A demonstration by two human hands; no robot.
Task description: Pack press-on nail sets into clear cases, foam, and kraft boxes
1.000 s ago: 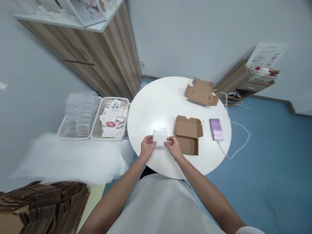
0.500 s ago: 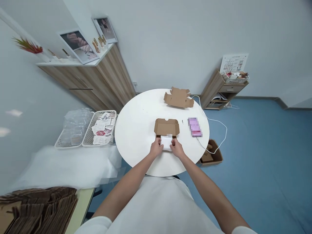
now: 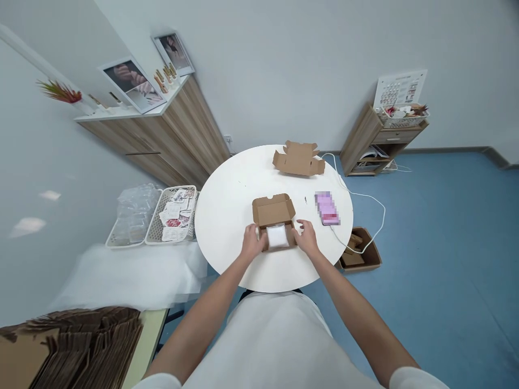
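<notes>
A small cardboard box [image 3: 274, 212] sits on the white round table [image 3: 221, 216], its lid raised toward the far side. Inside it lies a white wrapped packet [image 3: 278, 236], clear of both hands. My left hand [image 3: 253, 241] is at the box's left wall, fingers apart, with the thumb near the front left corner. At the right wall is my right hand [image 3: 305, 236], fingers spread and holding nothing. Whether the fingertips touch the cardboard I cannot tell.
An unfolded cardboard box [image 3: 299, 160] lies at the table's far side. A phone [image 3: 327, 208] with a white cable is on the right. Left of the table stand a basket of cards [image 3: 174, 213], white sheets [image 3: 138, 275] and stacked cardboard [image 3: 89, 346]. A carton [image 3: 367, 248] rests on the floor.
Both hands have let go of the white packet, which now lies in the box. They have moved apart to the box's sides. The box has turned slightly, and the view has shifted a little.
</notes>
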